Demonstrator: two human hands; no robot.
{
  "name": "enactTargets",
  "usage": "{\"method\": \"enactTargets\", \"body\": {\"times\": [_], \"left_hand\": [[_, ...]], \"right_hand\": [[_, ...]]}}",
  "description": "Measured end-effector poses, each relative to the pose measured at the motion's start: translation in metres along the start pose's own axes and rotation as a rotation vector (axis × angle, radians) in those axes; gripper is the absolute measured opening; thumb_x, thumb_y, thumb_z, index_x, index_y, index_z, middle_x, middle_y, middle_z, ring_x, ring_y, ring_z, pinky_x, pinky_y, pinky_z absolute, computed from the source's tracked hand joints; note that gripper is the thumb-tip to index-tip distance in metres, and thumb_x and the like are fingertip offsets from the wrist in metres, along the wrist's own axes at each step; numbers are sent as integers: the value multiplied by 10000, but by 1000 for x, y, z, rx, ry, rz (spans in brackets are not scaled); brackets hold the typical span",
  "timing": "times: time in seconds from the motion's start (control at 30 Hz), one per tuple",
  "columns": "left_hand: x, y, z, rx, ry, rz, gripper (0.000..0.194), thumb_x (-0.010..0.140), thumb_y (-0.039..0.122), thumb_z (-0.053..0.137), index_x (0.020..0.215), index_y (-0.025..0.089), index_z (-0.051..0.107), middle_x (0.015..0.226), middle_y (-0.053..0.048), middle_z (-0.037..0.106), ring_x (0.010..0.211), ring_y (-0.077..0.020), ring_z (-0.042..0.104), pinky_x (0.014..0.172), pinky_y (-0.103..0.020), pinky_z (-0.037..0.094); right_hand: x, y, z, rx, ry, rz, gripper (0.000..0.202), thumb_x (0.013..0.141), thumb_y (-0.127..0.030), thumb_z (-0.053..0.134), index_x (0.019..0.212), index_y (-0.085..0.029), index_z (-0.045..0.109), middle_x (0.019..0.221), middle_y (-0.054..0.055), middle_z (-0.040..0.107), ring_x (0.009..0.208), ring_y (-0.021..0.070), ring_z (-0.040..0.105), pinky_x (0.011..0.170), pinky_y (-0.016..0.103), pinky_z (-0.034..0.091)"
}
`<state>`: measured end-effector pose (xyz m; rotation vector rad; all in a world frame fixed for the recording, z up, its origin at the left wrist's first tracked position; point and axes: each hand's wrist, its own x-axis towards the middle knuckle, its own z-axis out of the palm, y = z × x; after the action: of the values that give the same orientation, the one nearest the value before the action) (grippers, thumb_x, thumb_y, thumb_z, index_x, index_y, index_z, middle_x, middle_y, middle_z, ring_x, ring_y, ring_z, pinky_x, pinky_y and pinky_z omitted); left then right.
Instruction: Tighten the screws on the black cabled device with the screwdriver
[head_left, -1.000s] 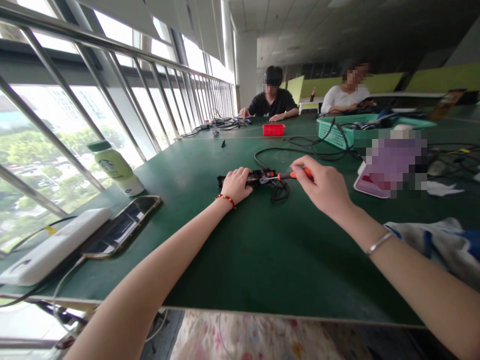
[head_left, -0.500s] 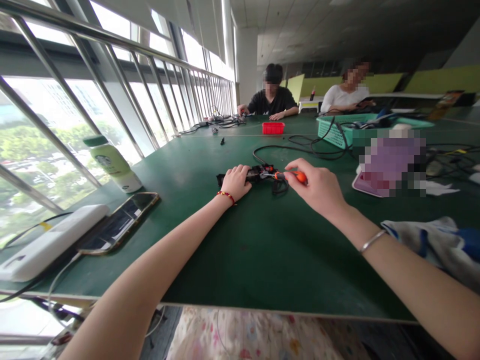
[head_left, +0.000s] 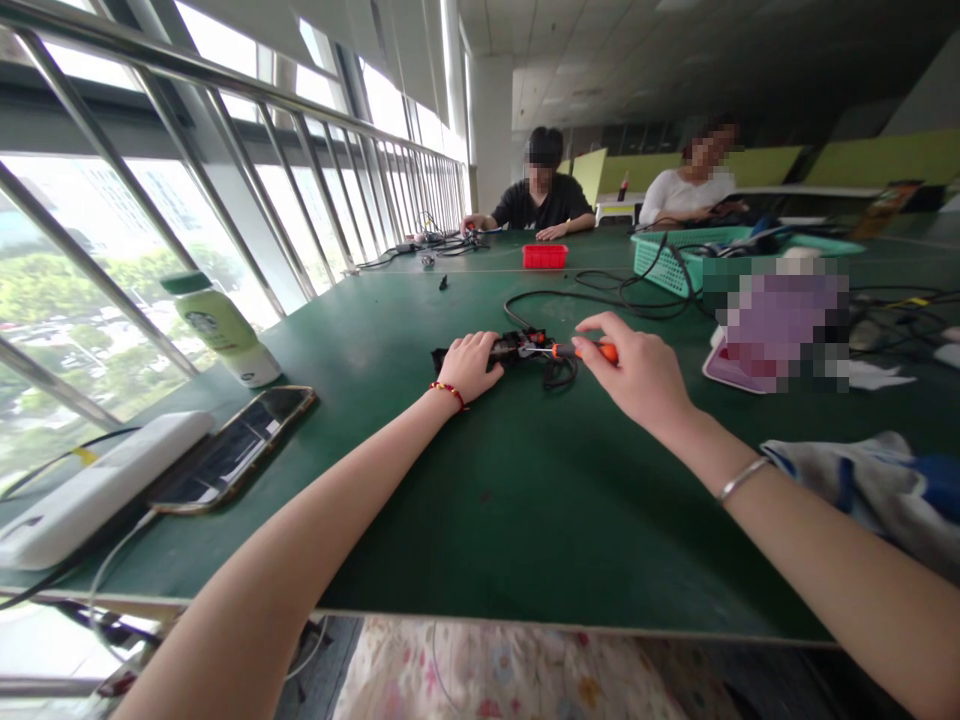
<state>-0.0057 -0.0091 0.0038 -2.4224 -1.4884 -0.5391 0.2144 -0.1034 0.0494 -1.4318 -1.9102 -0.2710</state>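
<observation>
My left hand point(head_left: 472, 366) is closed over a long black device point(head_left: 511, 347) that lies on the green table and has an inside of small parts showing. The fingers cover its left half. In my right hand point(head_left: 631, 362) is a screwdriver point(head_left: 568, 351) with an orange and black handle, held nearly level between thumb and fingers. Its metal shaft points left and meets the device's right part; the exact spot of contact is too small to make out. A black cable point(head_left: 559, 374) lies coiled just below the device, and another runs off behind it.
A red bin point(head_left: 544, 257) and a teal basket point(head_left: 660, 262) of cables stand farther back. On the left are a bottle point(head_left: 225, 330), a phone point(head_left: 238, 450) and a white power strip point(head_left: 112, 490). A cloth point(head_left: 870, 485) lies right. Two people sit beyond.
My right fingers have shifted slightly on the screwdriver handle, the forefinger lifting a little. My left hand stays on the device. The far person's hand has moved a little left.
</observation>
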Motion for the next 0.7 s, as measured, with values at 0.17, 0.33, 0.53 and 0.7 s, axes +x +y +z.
{"method": "enactTargets", "body": {"times": [0.17,0.33,0.53,0.7], "left_hand": [[0,0,0,-2,11,10,387,833,285,465,1194,155,516,1123,-103,622,1038,-257,560,911,-379,413],[0,-1,0,-5,1,2,385,836,280,458,1200,165,514,1130,-100,623,1044,-255,559,913,-380,414],[0,-1,-1,-4,1,8,400,836,276,453,1213,152,511,1145,-105,619,1052,-262,559,919,-386,414],[0,0,0,0,-6,-3,388,833,270,460,1206,173,510,1148,-96,620,1060,-256,557,926,-382,411]], "right_hand": [[2,2,0,86,122,-87,375,808,-270,498,1174,-190,521,920,78,672,738,218,610,681,322,437],[1,0,1,39,27,-115,242,846,-341,482,1022,-216,592,720,37,651,663,209,600,613,292,402],[0,1,2,24,-71,-15,380,909,-472,376,1080,-209,590,629,21,630,572,209,598,515,267,333],[0,4,4,90,56,-68,394,848,-349,467,1204,-184,495,807,46,659,643,198,611,545,277,395]]}}
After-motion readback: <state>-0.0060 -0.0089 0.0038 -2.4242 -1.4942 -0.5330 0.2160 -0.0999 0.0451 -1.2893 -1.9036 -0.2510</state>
